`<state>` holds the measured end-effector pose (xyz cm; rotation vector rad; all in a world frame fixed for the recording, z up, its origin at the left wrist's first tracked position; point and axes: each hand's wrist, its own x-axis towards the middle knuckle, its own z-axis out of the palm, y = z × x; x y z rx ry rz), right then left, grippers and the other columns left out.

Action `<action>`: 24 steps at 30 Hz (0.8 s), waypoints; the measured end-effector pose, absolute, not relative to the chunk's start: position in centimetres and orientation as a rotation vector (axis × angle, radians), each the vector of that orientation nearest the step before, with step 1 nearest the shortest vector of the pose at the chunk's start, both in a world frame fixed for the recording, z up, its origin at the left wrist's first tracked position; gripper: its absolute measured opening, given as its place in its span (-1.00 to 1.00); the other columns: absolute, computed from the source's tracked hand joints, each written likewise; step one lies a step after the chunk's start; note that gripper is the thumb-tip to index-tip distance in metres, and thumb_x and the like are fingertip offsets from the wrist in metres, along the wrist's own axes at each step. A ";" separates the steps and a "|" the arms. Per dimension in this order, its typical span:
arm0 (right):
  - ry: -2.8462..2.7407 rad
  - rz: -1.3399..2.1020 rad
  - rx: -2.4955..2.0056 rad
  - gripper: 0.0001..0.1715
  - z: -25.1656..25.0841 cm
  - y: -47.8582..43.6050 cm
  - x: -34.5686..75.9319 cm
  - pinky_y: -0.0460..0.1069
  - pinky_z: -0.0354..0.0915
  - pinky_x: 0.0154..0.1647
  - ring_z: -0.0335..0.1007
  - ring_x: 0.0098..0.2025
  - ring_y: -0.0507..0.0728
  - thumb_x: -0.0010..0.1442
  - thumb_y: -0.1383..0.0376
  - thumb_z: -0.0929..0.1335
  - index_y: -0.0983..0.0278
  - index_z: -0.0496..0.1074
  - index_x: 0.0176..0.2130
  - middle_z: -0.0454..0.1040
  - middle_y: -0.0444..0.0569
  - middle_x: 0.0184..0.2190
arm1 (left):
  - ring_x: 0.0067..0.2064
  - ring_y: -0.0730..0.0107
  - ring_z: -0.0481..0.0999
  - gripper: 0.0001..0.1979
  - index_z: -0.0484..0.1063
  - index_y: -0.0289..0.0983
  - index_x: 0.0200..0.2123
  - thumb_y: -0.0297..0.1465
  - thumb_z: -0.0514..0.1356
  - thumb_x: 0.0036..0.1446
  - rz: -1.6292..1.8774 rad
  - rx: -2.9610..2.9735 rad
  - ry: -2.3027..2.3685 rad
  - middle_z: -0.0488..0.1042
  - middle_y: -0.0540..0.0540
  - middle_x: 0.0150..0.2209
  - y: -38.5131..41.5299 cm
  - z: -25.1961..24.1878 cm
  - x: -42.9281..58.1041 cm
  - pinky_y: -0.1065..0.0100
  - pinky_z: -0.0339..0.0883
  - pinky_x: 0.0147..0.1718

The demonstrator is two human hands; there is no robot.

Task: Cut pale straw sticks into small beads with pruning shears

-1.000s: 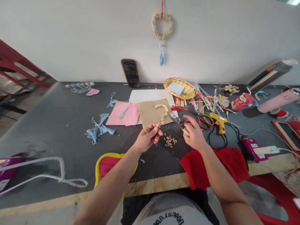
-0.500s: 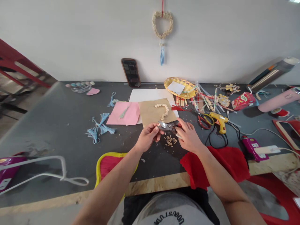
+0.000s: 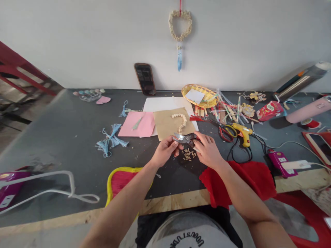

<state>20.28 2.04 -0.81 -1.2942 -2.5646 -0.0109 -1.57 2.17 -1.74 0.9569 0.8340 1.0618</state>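
My right hand (image 3: 209,150) is wrapped around the handles of a pair of pruning shears (image 3: 185,138), whose blades point left. At the blade tips, my left hand (image 3: 165,150) is closed in a pinch; whatever lies between its fingers is too small to make out. Below the shears, several short pale stick pieces (image 3: 189,155) are scattered on the dark table. Just beyond the blades, a curved row of pale beads or chips (image 3: 184,121) lies on brown paper (image 3: 164,124).
Blue tassels (image 3: 113,139) and pink paper (image 3: 141,128) lie to the left. On the right are a yellow glue gun (image 3: 242,133), scissors (image 3: 225,132), a red cloth (image 3: 248,179) and a purple power strip (image 3: 281,162). A wicker basket (image 3: 213,100) sits by the wall.
The view has shifted very slightly. Both hands keep nearly the same place, and the shears' blades sit a little differently beside my left fingers.
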 end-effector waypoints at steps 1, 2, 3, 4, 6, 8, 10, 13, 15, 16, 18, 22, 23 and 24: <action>-2.565 -0.007 -1.293 -0.55 -0.8 2.0 20.3 0.22 0.18 0.07 0.18 0.14 0.32 0.09 0.44 0.28 0.28 0.36 0.00 0.13 0.13 0.29 | -0.60 0.58 0.38 -0.68 0.32 -0.31 -0.34 -0.17 0.29 0.09 1.060 0.960 0.835 0.52 -0.02 -0.46 2.2 -1.7 -1.6 0.50 0.23 -0.62; -2.565 -0.001 -1.290 -0.56 -0.8 2.0 20.2 0.22 0.18 0.07 0.18 0.14 0.32 0.09 0.44 0.28 0.28 0.36 0.00 0.14 0.14 0.29 | -0.60 0.58 0.38 -0.68 0.32 -0.31 -0.34 -0.17 0.29 0.09 1.059 0.962 0.833 0.52 -0.02 -0.46 2.2 -1.8 -1.6 0.50 0.23 -0.62; -2.567 0.008 -1.286 -0.56 -0.8 2.0 20.2 0.23 0.18 0.07 0.18 0.14 0.32 0.10 0.44 0.28 0.28 0.36 0.00 0.15 0.14 0.29 | -0.59 0.58 0.38 -0.68 0.32 -0.31 -0.34 -0.18 0.29 0.09 1.061 0.959 0.828 0.52 -0.02 -0.46 2.1 -1.8 -1.6 0.50 0.23 -0.61; -2.568 0.018 -1.281 -0.56 -0.8 2.0 20.2 0.23 0.18 0.07 0.18 0.14 0.32 0.10 0.44 0.28 0.28 0.36 0.00 0.15 0.13 0.28 | -0.59 0.58 0.38 -0.68 0.32 -0.31 -0.34 -0.18 0.29 0.09 1.062 0.953 0.821 0.52 -0.03 -0.46 2.1 -1.8 -1.6 0.50 0.23 -0.61; -2.569 0.035 -1.276 -0.56 -0.8 2.0 20.2 0.23 0.18 0.07 0.18 0.14 0.32 0.09 0.43 0.29 0.28 0.36 0.01 0.15 0.13 0.28 | -0.59 0.57 0.39 -0.68 0.31 -0.30 -0.34 -0.19 0.29 0.08 1.063 0.937 0.803 0.53 -0.03 -0.45 2.1 -1.9 -1.7 0.50 0.23 -0.61; -2.567 0.044 -1.275 -0.56 -0.8 2.0 20.2 0.23 0.18 0.08 0.18 0.15 0.32 0.09 0.43 0.29 0.27 0.36 0.01 0.16 0.12 0.28 | -0.58 0.57 0.39 -0.69 0.31 -0.30 -0.34 -0.20 0.30 0.08 1.067 0.923 0.789 0.53 -0.03 -0.45 2.1 -2.0 -1.7 0.50 0.23 -0.60; -2.566 0.046 -1.277 -0.56 -0.8 2.0 20.2 0.22 0.18 0.08 0.18 0.15 0.31 0.10 0.43 0.29 0.27 0.36 0.01 0.17 0.12 0.27 | -0.58 0.57 0.40 -0.69 0.32 -0.30 -0.34 -0.20 0.30 0.08 1.070 0.919 0.781 0.53 -0.03 -0.45 2.1 -2.0 -1.7 0.50 0.23 -0.60; -2.561 0.044 -1.280 -0.54 -0.8 2.0 20.2 0.22 0.18 0.08 0.18 0.15 0.31 0.08 0.44 0.29 0.27 0.36 0.01 0.17 0.12 0.27 | -0.58 0.57 0.39 -0.70 0.34 -0.31 -0.33 -0.21 0.29 0.09 1.069 0.926 0.779 0.52 -0.03 -0.45 2.1 -2.0 -1.7 0.50 0.23 -0.60; -2.555 0.036 -1.283 -0.54 -0.8 1.9 20.1 0.22 0.18 0.08 0.18 0.15 0.32 0.08 0.44 0.29 0.27 0.35 0.01 0.17 0.11 0.27 | -0.59 0.58 0.38 -0.71 0.34 -0.31 -0.33 -0.21 0.29 0.10 1.064 0.941 0.787 0.52 -0.03 -0.45 2.1 -2.0 -1.7 0.50 0.22 -0.61; -2.555 0.033 -1.284 -0.54 -0.8 1.9 20.1 0.23 0.17 0.09 0.18 0.15 0.32 0.08 0.44 0.29 0.26 0.35 0.00 0.17 0.11 0.27 | -0.59 0.58 0.37 -0.71 0.35 -0.31 -0.32 -0.20 0.29 0.10 1.062 0.949 0.793 0.51 -0.03 -0.45 2.1 -1.9 -1.7 0.50 0.21 -0.61; -2.558 0.031 -1.284 -0.56 -0.7 1.9 20.1 0.24 0.17 0.09 0.19 0.14 0.32 0.08 0.44 0.29 0.26 0.35 0.00 0.18 0.12 0.27 | -0.59 0.58 0.36 -0.71 0.36 -0.31 -0.32 -0.20 0.28 0.11 1.056 0.964 0.810 0.51 -0.02 -0.45 2.1 -1.8 -1.7 0.49 0.20 -0.61; -2.568 0.037 -1.292 -0.57 -0.4 1.8 20.1 0.23 0.18 0.10 0.19 0.15 0.32 0.10 0.44 0.26 0.30 0.35 0.00 0.16 0.12 0.28 | -0.59 0.58 0.36 -0.71 0.37 -0.32 -0.33 -0.19 0.27 0.12 1.049 0.976 0.837 0.50 -0.01 -0.45 2.0 -1.4 -1.7 0.48 0.18 -0.61; -2.569 0.037 -1.295 -0.57 -0.4 1.8 20.1 0.22 0.18 0.10 0.18 0.15 0.32 0.10 0.44 0.25 0.31 0.36 0.00 0.16 0.12 0.28 | -0.59 0.58 0.36 -0.71 0.37 -0.32 -0.33 -0.19 0.27 0.12 1.048 0.977 0.840 0.50 0.00 -0.46 2.0 -1.3 -1.7 0.48 0.17 -0.60; -2.570 0.037 -1.299 -0.57 -0.4 1.8 20.2 0.21 0.17 0.11 0.18 0.16 0.32 0.11 0.45 0.24 0.32 0.36 -0.01 0.15 0.12 0.29 | -0.58 0.58 0.36 -0.71 0.37 -0.32 -0.33 -0.19 0.27 0.12 1.048 0.976 0.841 0.50 0.00 -0.46 2.0 -1.2 -1.6 0.49 0.17 -0.60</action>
